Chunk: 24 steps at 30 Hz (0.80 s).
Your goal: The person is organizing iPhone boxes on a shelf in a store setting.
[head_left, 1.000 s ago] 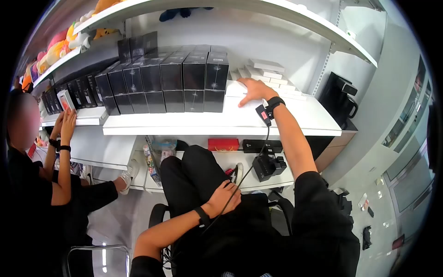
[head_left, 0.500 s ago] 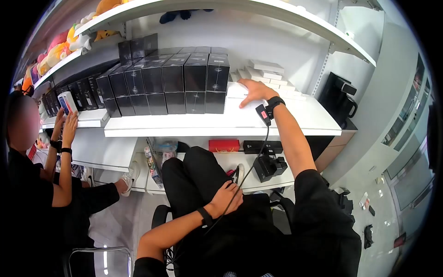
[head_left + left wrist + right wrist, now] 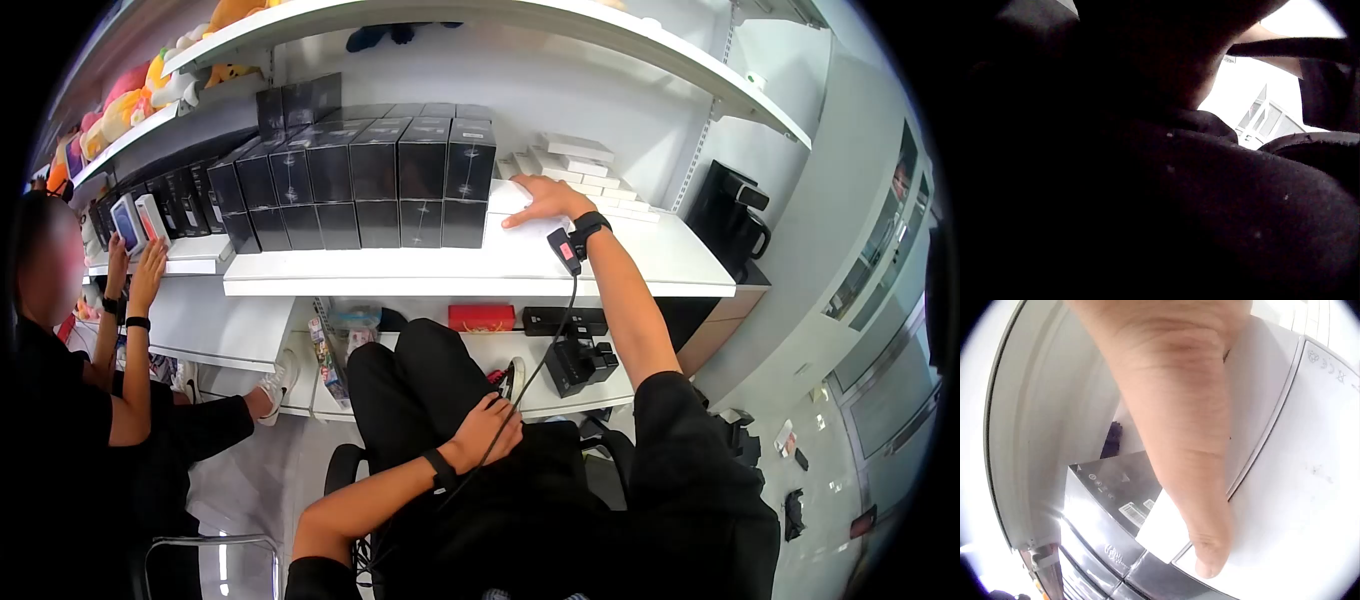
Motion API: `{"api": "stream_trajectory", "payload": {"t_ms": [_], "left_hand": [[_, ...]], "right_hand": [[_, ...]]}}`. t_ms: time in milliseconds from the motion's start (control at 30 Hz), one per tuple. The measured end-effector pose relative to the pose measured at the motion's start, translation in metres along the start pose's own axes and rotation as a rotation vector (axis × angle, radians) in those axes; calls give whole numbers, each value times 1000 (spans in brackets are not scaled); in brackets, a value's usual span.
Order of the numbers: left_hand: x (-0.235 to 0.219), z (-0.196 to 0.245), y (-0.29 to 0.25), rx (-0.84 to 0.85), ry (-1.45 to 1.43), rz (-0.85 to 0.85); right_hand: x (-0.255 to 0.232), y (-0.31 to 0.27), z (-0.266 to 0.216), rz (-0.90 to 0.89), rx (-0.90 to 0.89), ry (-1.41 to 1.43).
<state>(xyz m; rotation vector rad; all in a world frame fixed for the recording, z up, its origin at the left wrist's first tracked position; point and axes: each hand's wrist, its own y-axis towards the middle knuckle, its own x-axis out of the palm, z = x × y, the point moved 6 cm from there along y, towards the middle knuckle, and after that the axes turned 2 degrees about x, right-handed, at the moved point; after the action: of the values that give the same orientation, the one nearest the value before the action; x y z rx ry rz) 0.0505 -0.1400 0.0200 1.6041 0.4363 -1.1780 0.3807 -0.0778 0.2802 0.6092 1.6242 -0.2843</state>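
My right hand (image 3: 552, 200) reaches onto the white shelf and holds a white box (image 3: 503, 198) beside the end of the black box stack. In the right wrist view, the thumb (image 3: 1200, 481) lies across the seam of this white box (image 3: 1291, 494), tip on its pale face; the other fingers are hidden. A black box (image 3: 1116, 487) with a barcode label is just left of the thumb. My left hand (image 3: 484, 432) rests on my lap, fingers relaxed, holding nothing. Dark cloth (image 3: 1241, 187) fills most of the left wrist view.
Black boxes (image 3: 375, 170) stand in stacked rows left of the right hand. Smaller white boxes (image 3: 580, 160) are piled behind it. A cable (image 3: 540, 370) runs from the right wrist across my lap. At left, another person's hands (image 3: 148, 270) handle phone boxes (image 3: 127, 222).
My right hand has shifted slightly left at the white box. My left hand stays on my lap. The other person's two phone boxes now stand apart, side by side.
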Motion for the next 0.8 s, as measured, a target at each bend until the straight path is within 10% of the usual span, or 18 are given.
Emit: {"api": "stream_trajectory", "payload": {"t_ms": [800], "left_hand": [[2, 4, 6, -42, 46, -104]], "right_hand": [[-3, 16, -4, -172, 181, 159]]}}
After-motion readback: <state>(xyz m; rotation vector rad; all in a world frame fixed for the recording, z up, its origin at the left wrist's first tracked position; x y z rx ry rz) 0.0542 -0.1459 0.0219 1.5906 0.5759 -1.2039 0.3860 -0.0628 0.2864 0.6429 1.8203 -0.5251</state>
